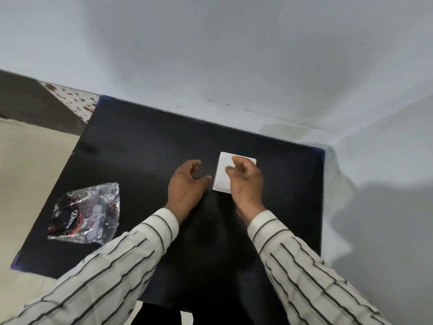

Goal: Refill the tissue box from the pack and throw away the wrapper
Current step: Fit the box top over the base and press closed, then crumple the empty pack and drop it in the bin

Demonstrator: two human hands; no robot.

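Hands half-curled and empty: right hand (246,184) over white tissue stack (222,174), left hand (186,184) beside it.

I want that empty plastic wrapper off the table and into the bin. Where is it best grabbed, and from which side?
Probably with the left hand, from above. The wrapper lies crumpled and fairly flat on the black table, well left of both hands. Its raised, creased upper right corner gives fingers something to pinch; elsewhere the film seems to lie flatter against the surface.

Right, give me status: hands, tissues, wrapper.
Left hand open, empty, beside tissue stack. Right hand open over stack. Wrapper lying apart on table, not binned. No box visible.
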